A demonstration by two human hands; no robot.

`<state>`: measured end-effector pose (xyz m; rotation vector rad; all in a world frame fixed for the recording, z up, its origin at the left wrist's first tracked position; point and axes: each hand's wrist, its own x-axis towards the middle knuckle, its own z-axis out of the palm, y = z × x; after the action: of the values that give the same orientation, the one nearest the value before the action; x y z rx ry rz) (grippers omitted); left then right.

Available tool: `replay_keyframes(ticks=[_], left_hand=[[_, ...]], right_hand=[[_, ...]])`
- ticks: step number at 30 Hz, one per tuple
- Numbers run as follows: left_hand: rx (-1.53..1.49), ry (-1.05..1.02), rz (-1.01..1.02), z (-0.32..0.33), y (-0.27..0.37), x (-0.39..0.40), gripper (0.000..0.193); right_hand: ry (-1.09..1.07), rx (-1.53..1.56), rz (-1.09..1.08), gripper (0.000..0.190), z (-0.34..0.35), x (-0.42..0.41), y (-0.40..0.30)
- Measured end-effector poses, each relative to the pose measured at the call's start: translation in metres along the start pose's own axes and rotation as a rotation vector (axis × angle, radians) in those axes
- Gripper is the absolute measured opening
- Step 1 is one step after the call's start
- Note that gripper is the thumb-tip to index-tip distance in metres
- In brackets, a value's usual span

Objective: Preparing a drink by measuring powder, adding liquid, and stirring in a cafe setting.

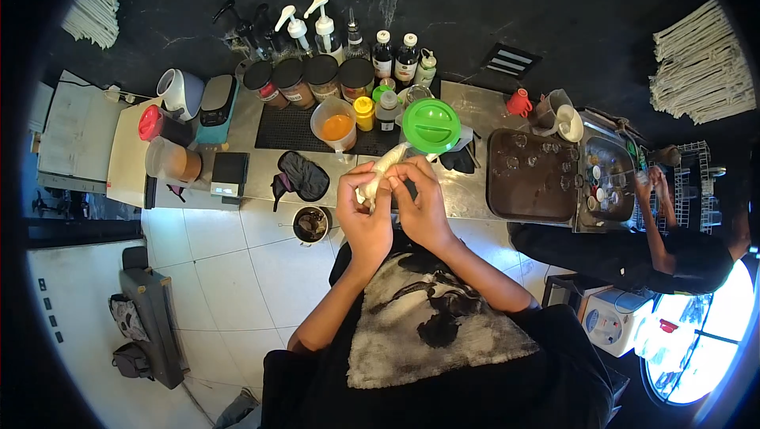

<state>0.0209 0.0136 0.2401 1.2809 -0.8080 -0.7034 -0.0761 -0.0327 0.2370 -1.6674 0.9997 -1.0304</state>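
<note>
My left hand (367, 203) grips a bunched, cream-coloured cloth (389, 162) in front of my chest. Thumb and fingertips of my right hand (423, 200) pinch at the same cloth from the other side, though the fingers partly hide the hold. Just behind it stands a container with a green lid (431, 126). A clear jug (333, 126) of orange liquid is a little to the left, beside a yellow-capped bottle (364, 113). On the counter's front edge to the left lies a black oven mitt (303, 175).
Pump bottles (323, 28) and dark-lidded jars (322, 76) line the wall. At the right, a brown tray (531, 177) holds several small glasses, next to a sink (608, 174) where another person's hands (656, 182) work. A metal pot (310, 224) sits below the counter.
</note>
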Motion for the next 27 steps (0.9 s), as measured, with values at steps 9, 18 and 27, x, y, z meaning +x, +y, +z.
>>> replay_keyframes(ticks=[9,18,27], left_hand=[[-0.049,0.006,-0.02,0.001,-0.011,0.001,0.016],[0.095,-0.011,0.018,0.007,-0.024,-0.002,0.015],[-0.117,0.099,-0.141,0.01,-0.041,-0.022,0.011]], right_hand=[[-0.041,-0.545,-0.309,0.01,-0.02,0.011,-0.02],[-0.164,-0.037,-0.021,0.009,-0.026,0.013,0.002],[-0.247,-0.444,-0.198,0.01,-0.021,0.003,0.004]])
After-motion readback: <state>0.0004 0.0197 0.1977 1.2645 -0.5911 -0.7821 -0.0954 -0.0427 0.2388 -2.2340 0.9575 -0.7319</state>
